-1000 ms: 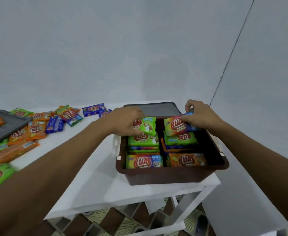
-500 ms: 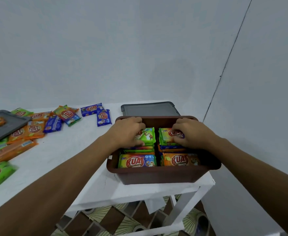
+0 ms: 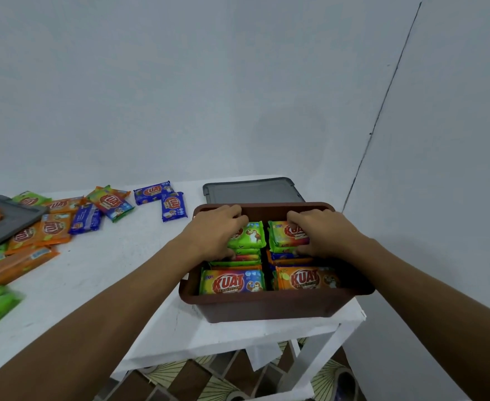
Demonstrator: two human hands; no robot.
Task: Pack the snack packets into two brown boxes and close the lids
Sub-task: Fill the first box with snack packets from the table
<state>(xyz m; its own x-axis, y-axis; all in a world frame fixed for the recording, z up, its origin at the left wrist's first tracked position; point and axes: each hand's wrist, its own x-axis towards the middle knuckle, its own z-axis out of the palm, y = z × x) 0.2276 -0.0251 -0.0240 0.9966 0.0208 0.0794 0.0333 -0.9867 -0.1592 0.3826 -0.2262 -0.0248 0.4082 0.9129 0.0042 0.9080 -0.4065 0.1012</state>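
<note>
Right hand point(image 3: 322, 233) lowered gripped rainbow packet point(image 3: 288, 234) into brown box point(image 3: 267, 302); left hand point(image 3: 215, 235) grips green packet point(image 3: 252, 234); long axes left-right.

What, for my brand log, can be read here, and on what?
"KUAT": green-and-blue packet at the brown box's front left.
"KUAT": orange packet at its front right.
"KUAT": blue packet on the table.
Smaller print on every packet: too blurred to read.
</note>
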